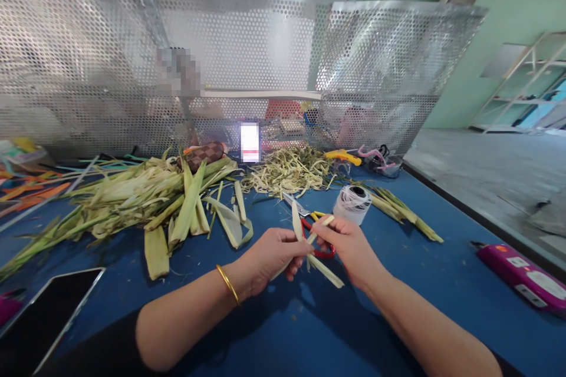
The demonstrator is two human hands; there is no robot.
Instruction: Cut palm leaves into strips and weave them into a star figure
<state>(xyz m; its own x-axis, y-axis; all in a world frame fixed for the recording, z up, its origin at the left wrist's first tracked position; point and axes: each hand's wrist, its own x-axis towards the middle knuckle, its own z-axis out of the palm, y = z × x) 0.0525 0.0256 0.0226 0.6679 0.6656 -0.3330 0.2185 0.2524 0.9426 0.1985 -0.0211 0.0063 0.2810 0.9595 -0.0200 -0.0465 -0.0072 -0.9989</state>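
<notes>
My left hand, with a gold bangle at its wrist, pinches pale green leaf strips where they cross. The fingers of my right hand are closed on the upper end of one of these strips, close to the left fingertips. One strip end points up, another hangs down to the right. Just behind both hands lie scissors with red and yellow handles, partly covered by the fingers and strips. A spool of white string stands behind my right hand.
Long leaves are heaped at the left, shredded strips at the back. More stalks lie right of the spool. A dark-screened phone is at the front left, a magenta device at the right. Perforated metal panels rise behind the table.
</notes>
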